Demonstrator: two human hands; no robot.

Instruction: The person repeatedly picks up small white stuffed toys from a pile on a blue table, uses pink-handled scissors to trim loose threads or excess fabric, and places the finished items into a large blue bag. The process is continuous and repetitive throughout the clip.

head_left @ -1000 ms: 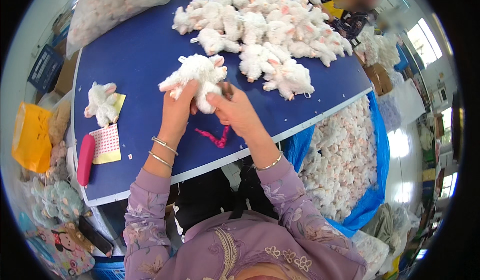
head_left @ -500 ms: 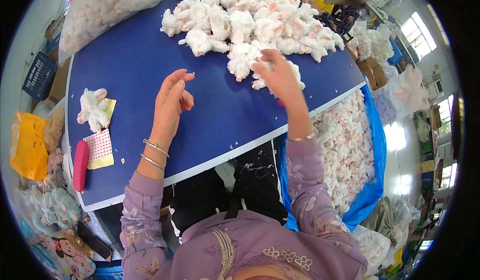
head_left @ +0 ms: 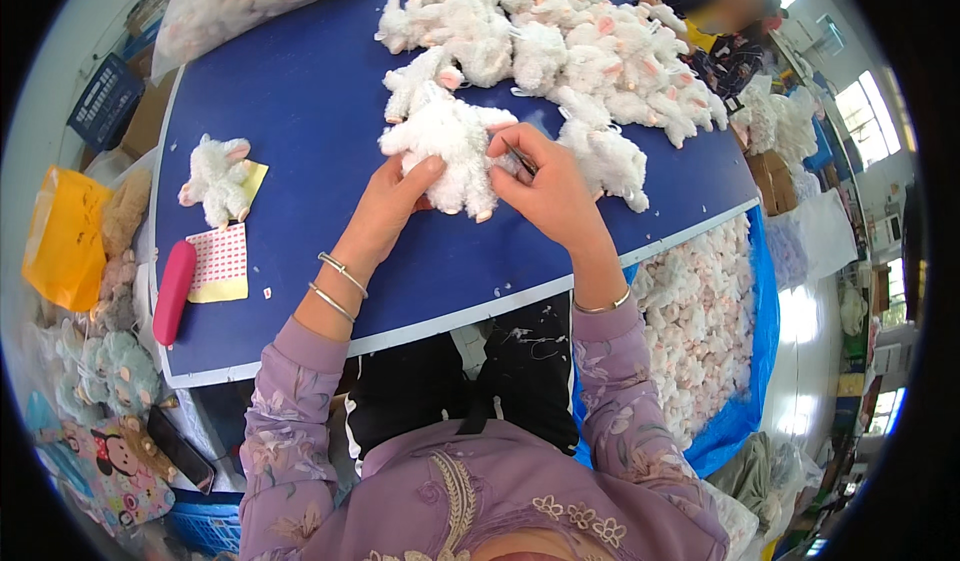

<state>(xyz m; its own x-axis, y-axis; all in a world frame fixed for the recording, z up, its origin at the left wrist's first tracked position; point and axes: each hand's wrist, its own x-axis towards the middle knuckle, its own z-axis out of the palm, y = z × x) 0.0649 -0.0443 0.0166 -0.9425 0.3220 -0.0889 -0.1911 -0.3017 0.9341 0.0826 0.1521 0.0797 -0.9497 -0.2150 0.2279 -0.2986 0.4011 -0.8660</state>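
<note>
On the near side of the pile of white toys (head_left: pixel 600 51), the left hand (head_left: pixel 398 199) grips 1 white plush toy (head_left: pixel 445 151), thumb on top. The right hand (head_left: pixel 548 186), also nearer than the pile, closes narrowly around a slim dark tool (head_left: pixel 519 157). Well left of the pile are 1 separate white toy (head_left: pixel 214 179) and 1 pink case (head_left: pixel 175 293).

Compared with half a second ago, my left grip (head_left: pixel 402 187) has changed from empty to closed around a white plush toy (head_left: pixel 446 151), on the near side of the plush pile (head_left: pixel 610 51). My right grip (head_left: pixel 546 183) has shifted left along the pile's near edge; a thin dark tool (head_left: pixel 519 157) now shows there.
</note>
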